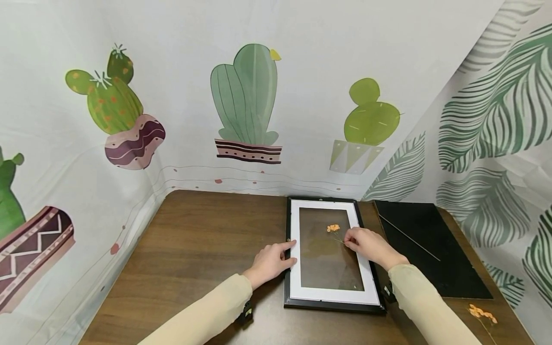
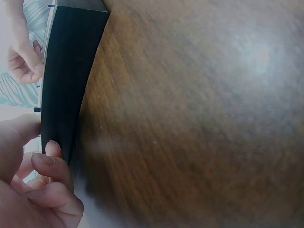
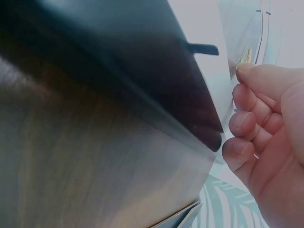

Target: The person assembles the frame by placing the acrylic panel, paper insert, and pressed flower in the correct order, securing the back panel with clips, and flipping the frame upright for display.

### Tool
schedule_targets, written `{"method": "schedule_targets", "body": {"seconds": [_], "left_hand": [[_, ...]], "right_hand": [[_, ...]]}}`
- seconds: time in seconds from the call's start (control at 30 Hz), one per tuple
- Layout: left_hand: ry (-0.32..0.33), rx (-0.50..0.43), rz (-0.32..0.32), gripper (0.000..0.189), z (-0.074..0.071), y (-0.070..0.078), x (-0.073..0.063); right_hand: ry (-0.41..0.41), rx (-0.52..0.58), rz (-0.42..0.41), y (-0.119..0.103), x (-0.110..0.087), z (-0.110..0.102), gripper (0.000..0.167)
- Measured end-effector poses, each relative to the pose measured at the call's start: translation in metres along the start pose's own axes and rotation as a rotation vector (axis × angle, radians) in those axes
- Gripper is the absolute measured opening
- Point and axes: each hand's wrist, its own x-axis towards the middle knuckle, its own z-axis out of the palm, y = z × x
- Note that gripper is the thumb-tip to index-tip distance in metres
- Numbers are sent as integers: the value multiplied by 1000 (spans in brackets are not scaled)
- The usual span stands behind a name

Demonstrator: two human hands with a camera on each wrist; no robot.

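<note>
A black picture frame (image 1: 335, 306) with a white mat (image 1: 327, 295) lies flat on the table, a clear pane filling the mat's window. At its left side, my left hand (image 1: 269, 261) holds the edge; its thumb lies over the top, and the left wrist view shows curled fingers (image 2: 53, 164) against the black side. Above the pane's right part, my right hand (image 1: 372, 245) pinches the thin stem of a small orange dried flower (image 1: 333, 228). The flower head points up and left over the pane. In the right wrist view, thumb and forefinger meet at the stem.
To the right lies a black backing board (image 1: 424, 249) with a thin rod-like strip (image 1: 409, 237) across it. A second orange dried flower (image 1: 482, 314) lies at the table's front right. Behind the brown table (image 1: 207, 239) hangs a cactus-print cloth (image 1: 302, 96).
</note>
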Motion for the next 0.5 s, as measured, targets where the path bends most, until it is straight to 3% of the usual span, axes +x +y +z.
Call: {"method": "schedule_targets", "body": {"seconds": [0.3, 0.5], "left_hand": [[3, 3, 2, 53, 0, 1, 0], [-1, -4, 1, 53, -1, 1, -1]], "right_hand": [[-1, 9, -3, -1, -2, -2, 14], [17, 45, -9, 0, -8, -9, 5]]}}
